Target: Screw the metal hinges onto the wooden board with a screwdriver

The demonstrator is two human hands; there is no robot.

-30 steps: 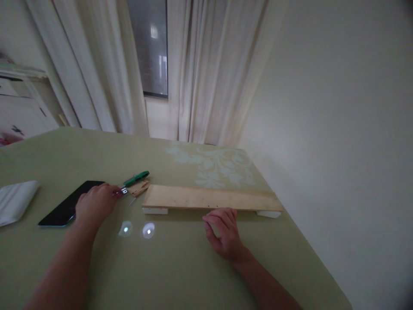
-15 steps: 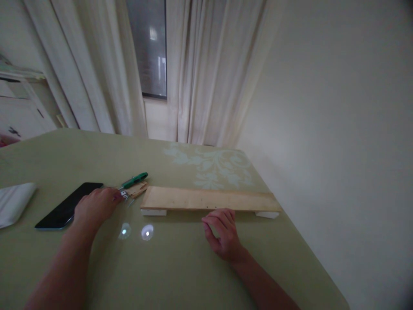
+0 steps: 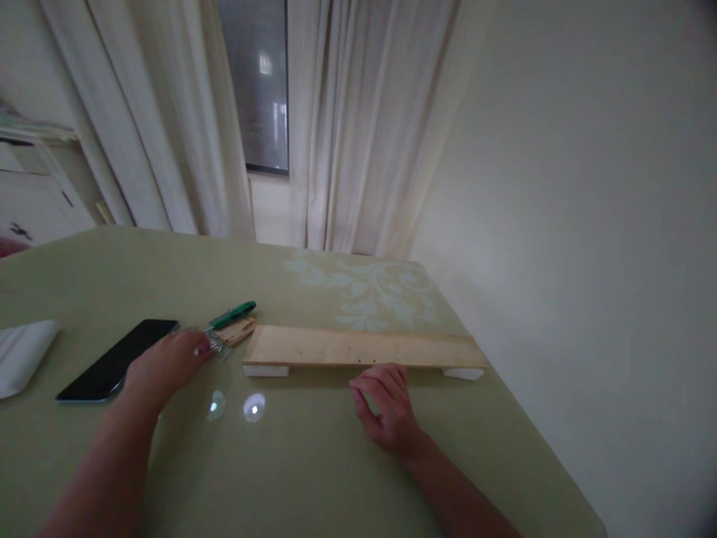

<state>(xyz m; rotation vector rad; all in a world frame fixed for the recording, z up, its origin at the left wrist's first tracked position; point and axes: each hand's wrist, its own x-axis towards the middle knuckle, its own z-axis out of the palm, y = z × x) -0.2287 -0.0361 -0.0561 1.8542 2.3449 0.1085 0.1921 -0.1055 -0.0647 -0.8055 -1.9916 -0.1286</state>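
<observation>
My left hand (image 3: pixel 165 360) rests on the green table (image 3: pixel 314 463), fingers closed together, fingertips touching some small metal pieces (image 3: pixel 216 347) that look like nails. A small wood scrap (image 3: pixel 240 329) and a green-handled tool (image 3: pixel 231 314) lie just beyond them. My right hand (image 3: pixel 386 403) lies on the table with loosely curled fingers, right in front of a long wooden plank (image 3: pixel 361 347) that sits on two white blocks (image 3: pixel 266 370). Nothing shows in the right hand.
A black phone (image 3: pixel 115 359) lies flat beside my left hand. A white folded cloth (image 3: pixel 22 355) sits at the far left. The table's right edge meets a bare wall. Curtains and a dark window stand behind the table.
My left hand has slid slightly toward me with the small metal pieces at its fingertips. The right hand has stayed in place. The view shifted a little.
</observation>
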